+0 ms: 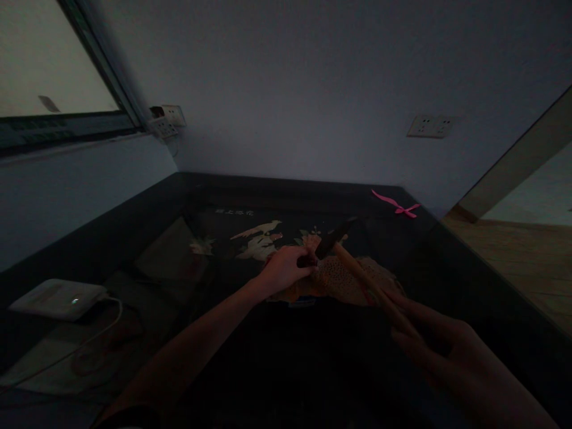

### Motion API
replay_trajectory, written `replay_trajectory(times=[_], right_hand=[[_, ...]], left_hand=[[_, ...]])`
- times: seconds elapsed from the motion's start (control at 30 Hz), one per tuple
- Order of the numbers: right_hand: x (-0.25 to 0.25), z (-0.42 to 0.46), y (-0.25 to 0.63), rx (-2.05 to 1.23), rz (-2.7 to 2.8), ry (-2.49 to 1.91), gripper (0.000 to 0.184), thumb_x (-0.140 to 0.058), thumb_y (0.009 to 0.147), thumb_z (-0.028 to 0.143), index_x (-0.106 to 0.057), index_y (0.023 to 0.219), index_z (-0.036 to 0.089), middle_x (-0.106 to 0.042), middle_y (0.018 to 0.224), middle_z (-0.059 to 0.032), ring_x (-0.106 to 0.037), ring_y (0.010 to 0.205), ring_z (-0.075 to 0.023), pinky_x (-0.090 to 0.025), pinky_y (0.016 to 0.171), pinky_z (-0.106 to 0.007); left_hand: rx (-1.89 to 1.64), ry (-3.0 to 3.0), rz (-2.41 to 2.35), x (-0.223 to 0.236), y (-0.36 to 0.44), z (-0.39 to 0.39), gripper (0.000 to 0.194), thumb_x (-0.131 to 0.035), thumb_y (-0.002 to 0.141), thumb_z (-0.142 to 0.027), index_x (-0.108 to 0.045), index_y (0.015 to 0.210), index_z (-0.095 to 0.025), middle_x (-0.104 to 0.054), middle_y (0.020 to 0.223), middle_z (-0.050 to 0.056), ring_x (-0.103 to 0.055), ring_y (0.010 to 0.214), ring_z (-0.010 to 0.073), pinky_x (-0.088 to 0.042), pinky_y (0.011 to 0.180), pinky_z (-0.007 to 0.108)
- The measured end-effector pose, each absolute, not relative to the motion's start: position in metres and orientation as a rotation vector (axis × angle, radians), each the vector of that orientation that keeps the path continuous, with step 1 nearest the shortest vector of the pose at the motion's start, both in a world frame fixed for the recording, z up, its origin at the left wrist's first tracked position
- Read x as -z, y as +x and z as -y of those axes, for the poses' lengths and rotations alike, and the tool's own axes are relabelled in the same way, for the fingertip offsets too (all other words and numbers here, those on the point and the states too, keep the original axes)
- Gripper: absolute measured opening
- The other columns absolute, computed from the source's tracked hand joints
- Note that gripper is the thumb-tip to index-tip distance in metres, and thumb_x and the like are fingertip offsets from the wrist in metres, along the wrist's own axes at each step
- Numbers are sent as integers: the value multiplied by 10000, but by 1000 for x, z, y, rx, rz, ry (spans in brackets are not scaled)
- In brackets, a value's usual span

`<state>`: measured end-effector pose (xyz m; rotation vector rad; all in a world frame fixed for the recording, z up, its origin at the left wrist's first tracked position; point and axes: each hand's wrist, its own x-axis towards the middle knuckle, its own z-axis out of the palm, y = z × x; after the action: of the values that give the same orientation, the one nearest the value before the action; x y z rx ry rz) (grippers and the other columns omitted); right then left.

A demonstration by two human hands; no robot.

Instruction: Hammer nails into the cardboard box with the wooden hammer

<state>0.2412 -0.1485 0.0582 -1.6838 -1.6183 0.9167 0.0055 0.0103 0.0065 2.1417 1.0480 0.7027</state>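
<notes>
My right hand [429, 339] is wrapped round the wooden handle of a hammer [357, 268], whose dark head is raised at a slant just beside my left fingertips. Thumb and fingers of my left hand [288, 268] are pinched together. A tiny dark bit shows at their tips, too small to name. Beneath both lies a brown, uneven sheet-like thing [339, 275] with many dark dots or holes. Dim light hides its kind. Part of its near edge has a bluish-white patch [302, 302].
The dark glossy table [277, 363] bears a printed bird design [259, 241]. On the left sits a white box-like device [60, 298] with a cable. A pink ribbon-like thing [400, 207] lies at the far right corner. Sockets [429, 126] are on the wall behind.
</notes>
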Motion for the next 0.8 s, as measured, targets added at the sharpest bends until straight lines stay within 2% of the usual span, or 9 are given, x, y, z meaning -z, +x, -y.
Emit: replay_trajectory(times=[0.07, 0.13, 0.23, 0.37, 0.47, 0.6, 0.7, 0.8], right_hand=[[-58, 149, 238, -919, 1618, -1652, 482, -634, 769, 364, -614, 1243, 278, -751, 841, -32, -666, 627, -210, -550, 475, -250], [-57, 151, 235, -923, 1566, -1662, 471, -635, 761, 374, -629, 1224, 288, -740, 764, -21, -614, 503, -172, -498, 382, -227], [-55, 154, 235, -941, 1465, -1693, 513, -631, 765, 420, -599, 1258, 283, -725, 769, -17, -522, 411, -120, -410, 311, -197], [-52, 151, 238, -1049, 1531, -1677, 533, -624, 787, 405, -558, 1299, 275, -705, 728, -8, -528, 456, -122, -429, 369, -198], [-53, 149, 241, -1068, 1551, -1693, 511, -620, 785, 381, -573, 1285, 290, -702, 678, -5, -532, 427, -135, -426, 349, -210], [-56, 150, 242, -995, 1520, -1685, 530, -639, 755, 395, -582, 1274, 305, -668, 567, 9, -542, 408, -166, -421, 320, -230], [-59, 151, 240, -949, 1522, -1672, 530, -633, 757, 395, -580, 1276, 304, -686, 609, 0, -554, 426, -166, -438, 340, -233], [-60, 151, 237, -1008, 1569, -1699, 539, -612, 770, 401, -569, 1291, 269, -703, 664, -20, -543, 415, -140, -431, 344, -216]], left_hand=[[-670, 2165, -1091, -7, 5, -10, 147, -619, 777, -252, -695, 885, -186, -710, 878, 22, -645, 805, 184, -468, 745, 273], [-656, 2172, -1108, -6, 4, -11, 186, -613, 782, -272, -697, 923, -185, -714, 897, 28, -648, 818, 195, -466, 743, 278], [-652, 2149, -1104, -4, 4, -13, 193, -611, 779, -274, -696, 928, -185, -716, 887, 24, -652, 810, 194, -467, 717, 266], [-645, 2142, -1110, -4, 4, -12, 208, -611, 771, -277, -695, 938, -186, -715, 897, 22, -648, 816, 198, -474, 709, 256], [-625, 2166, -1141, -7, 4, -10, 230, -610, 772, -290, -697, 958, -185, -715, 911, 32, -644, 827, 206, -478, 741, 271], [-637, 2184, -1103, -9, 5, -10, 169, -609, 778, -265, -704, 895, -188, -715, 897, 30, -648, 832, 195, -473, 749, 270], [-640, 2169, -1104, -7, 5, -11, 156, -616, 773, -258, -700, 880, -183, -717, 875, 29, -651, 823, 193, -474, 725, 264], [-621, 2164, -1124, -5, 5, -12, 211, -614, 775, -271, -697, 948, -183, -717, 908, 37, -653, 823, 200, -476, 719, 270]])
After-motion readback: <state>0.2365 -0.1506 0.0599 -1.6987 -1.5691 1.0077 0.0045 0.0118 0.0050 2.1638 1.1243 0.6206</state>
